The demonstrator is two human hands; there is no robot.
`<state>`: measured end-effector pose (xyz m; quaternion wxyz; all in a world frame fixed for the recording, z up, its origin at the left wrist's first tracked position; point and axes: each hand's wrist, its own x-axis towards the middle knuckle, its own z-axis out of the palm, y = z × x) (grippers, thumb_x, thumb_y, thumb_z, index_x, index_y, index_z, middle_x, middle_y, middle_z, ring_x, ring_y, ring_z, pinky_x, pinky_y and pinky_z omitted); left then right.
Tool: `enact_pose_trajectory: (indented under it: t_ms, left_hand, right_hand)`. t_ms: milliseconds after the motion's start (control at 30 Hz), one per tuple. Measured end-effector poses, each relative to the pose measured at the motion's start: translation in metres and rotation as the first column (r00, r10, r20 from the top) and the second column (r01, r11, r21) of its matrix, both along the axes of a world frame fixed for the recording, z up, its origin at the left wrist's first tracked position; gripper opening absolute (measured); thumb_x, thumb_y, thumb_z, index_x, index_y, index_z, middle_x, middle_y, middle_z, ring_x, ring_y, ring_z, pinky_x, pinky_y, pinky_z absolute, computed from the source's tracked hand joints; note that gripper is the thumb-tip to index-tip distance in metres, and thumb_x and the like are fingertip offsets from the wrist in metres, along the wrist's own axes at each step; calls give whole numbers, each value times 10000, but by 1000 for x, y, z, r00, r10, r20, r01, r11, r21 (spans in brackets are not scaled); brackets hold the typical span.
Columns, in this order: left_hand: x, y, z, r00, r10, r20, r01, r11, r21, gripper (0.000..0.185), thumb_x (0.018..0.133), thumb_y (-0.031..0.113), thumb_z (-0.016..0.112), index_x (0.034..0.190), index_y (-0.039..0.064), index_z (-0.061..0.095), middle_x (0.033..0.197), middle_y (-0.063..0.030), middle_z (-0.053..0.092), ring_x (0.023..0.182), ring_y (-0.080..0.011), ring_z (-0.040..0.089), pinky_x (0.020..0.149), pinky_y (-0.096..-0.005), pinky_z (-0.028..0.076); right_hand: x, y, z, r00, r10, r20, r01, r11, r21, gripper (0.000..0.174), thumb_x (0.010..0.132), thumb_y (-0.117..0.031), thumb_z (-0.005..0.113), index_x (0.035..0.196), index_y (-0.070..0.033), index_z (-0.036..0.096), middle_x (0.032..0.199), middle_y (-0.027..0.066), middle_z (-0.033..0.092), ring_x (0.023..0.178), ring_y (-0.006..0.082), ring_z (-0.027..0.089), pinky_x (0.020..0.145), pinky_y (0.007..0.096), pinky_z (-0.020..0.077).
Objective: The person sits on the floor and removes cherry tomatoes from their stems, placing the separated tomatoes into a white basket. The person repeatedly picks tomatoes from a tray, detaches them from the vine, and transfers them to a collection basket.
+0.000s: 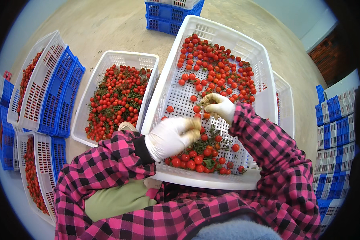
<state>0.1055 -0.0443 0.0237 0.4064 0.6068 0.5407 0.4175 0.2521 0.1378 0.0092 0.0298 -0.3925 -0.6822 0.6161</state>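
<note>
A large white perforated plastic crate (225,27) lies before me. Loose cherry tomatoes (217,57) cover its far part, and more tomatoes (199,159) lie with green stems (208,142) at its near end. My left hand (175,135), in a white glove with soiled fingertips, is over the crate's left middle, fingers bent towards the right; whether it holds anything is hidden. My right hand (219,106), gloved likewise, is just beyond and to the right, thumb and fingers curled near a few tomatoes. Its grip cannot be made out.
Left of the large crate stands a smaller white crate (91,72) of cherry tomatoes on stems. Stacked blue and white crates (52,93) with tomatoes stand at far left. Blue crates (165,19) are on the floor ahead; more stacks (336,132) line the right. Another white crate (285,105) is partly hidden.
</note>
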Motion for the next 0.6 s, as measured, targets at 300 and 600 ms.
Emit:
enact_pose_trajectory:
  t_ms: [300, 600]
  left_hand:
    - [-5, 7, -2, 645, -94, 759, 389, 894, -220, 471, 866, 82, 592, 1291, 1, 408, 1162, -24, 536, 1028, -74, 509, 893, -241, 420]
    - [-16, 8, -1, 433, 88, 897, 441, 847, -296, 384, 940, 196, 417, 1249, -31, 441, 1178, -143, 556, 1145, -270, 529, 875, -334, 478]
  right_hand:
    - [10, -65, 47, 997, 72, -5, -72, 987, -141, 268, 796, -82, 615, 1054, -27, 572, 867, 28, 588, 647, 85, 559, 526, 193, 438]
    - [23, -74, 64, 870, -286, -403, 269, 958, -98, 205, 890, -119, 525, 1055, 2, 535, 882, 65, 583, 613, 104, 570, 489, 217, 465]
